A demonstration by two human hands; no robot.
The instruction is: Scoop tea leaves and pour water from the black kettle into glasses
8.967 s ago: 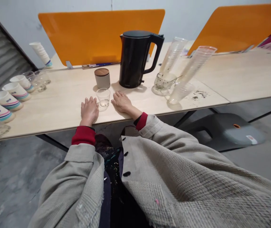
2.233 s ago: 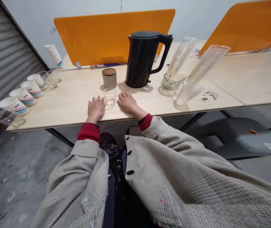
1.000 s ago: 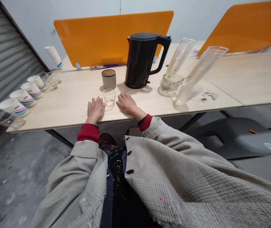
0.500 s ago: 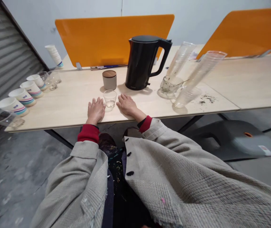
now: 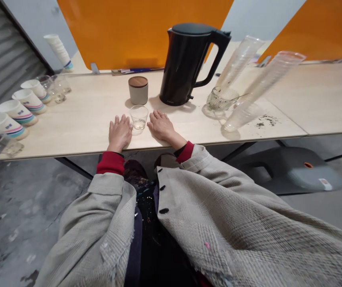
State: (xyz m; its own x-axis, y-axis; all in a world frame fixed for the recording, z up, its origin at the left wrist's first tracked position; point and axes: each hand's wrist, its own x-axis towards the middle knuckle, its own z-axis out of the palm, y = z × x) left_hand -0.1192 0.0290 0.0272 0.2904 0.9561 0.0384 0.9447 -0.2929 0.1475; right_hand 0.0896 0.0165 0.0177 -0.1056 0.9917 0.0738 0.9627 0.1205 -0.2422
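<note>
My left hand (image 5: 120, 133) lies palm down on the table (image 5: 93, 115), its fingers stretched out, holding nothing. My right hand (image 5: 162, 126) rests flat on the same surface, also with nothing in it. Between the two hands stands a clear plastic cup (image 5: 139, 116), upright, close to the fingers of both. Just behind the cup is a grey canister (image 5: 139, 94) with a wooden lid. A black electric kettle (image 5: 182, 65) stands behind my right hand, its handle pointing right.
Paper cups (image 5: 16, 111) form a row at the left, with clear cups near them. A paper cup stack (image 5: 58, 52) leans farther back. Right of the kettle are a glass bowl (image 5: 220, 99), tilted stacks of plastic cups (image 5: 266, 87) and scattered dark leaf bits (image 5: 266, 120). Orange dividers (image 5: 119, 36) stand behind.
The camera view has dipped and come a little nearer to the table. Both hands stay flat beside the cup, and the objects keep their places.
</note>
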